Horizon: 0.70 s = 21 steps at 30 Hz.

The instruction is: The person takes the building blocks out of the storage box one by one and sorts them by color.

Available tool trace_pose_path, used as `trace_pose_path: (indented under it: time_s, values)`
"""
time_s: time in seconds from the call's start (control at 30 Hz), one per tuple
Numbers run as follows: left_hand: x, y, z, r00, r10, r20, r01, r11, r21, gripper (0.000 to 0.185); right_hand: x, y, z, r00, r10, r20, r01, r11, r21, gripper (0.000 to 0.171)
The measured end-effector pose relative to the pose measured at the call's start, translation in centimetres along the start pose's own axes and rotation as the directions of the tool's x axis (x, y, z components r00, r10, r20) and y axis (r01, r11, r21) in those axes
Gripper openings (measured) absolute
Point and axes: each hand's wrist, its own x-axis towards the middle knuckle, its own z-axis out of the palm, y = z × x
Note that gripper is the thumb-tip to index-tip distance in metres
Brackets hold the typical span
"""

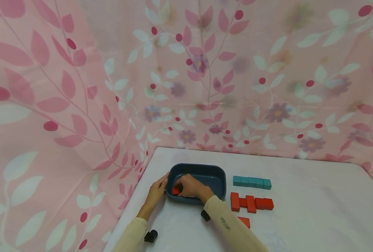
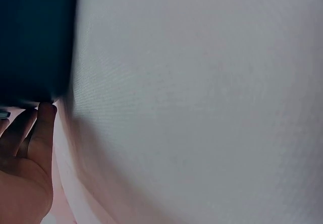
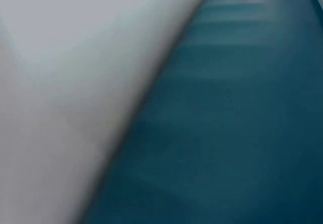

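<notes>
A dark blue tray (image 1: 212,168) stands on the white table (image 1: 315,213). My left hand (image 1: 157,190) rests with straight fingers against the tray's left outer wall; in the left wrist view its fingers (image 2: 43,128) touch the dark tray (image 2: 35,37). My right hand (image 1: 187,185) reaches into the tray, fingers curled over a red block (image 1: 175,191) at the tray's near left corner. The right wrist view is a blur of the tray's blue wall (image 3: 242,123) and white cloth, with no hand in sight.
Right of the tray lie a row of teal blocks (image 1: 251,182), a cluster of red blocks (image 1: 250,203) and one more red block (image 1: 244,221) by my right sleeve. Pink floral cloth (image 1: 79,87) hangs behind and left. The table's left edge runs beside my left arm.
</notes>
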Motion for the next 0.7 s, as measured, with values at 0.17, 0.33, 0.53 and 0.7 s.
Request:
trace_pose_path:
  time_s: [0.17, 0.33, 0.53, 0.7]
  values:
    - [0.0, 0.0, -0.1, 1.000, 0.002, 0.007, -0.002, 1.000, 0.004, 0.039, 0.1, 0.3, 0.7, 1.000, 0.023, -0.017, -0.024, 0.999, -0.040, 0.033]
    - [-0.1, 0.1, -0.1, 1.000, 0.015, 0.005, -0.015, 0.999, 0.042, 0.039, -0.1, 0.8, 1.2, 0.997, 0.069, -0.035, -0.071, 0.995, -0.069, 0.037]
    - [-0.2, 0.2, -0.1, 1.000, 0.016, 0.008, -0.016, 0.999, 0.046, 0.039, -0.1, 0.9, 1.3, 0.996, 0.074, -0.041, -0.076, 0.995, -0.061, 0.036]
    - [-0.1, 0.1, -0.1, 1.000, 0.023, 0.012, -0.023, 0.999, 0.027, 0.040, 0.0, 1.0, 1.3, 0.997, 0.060, -0.042, -0.062, 0.996, -0.062, 0.034]
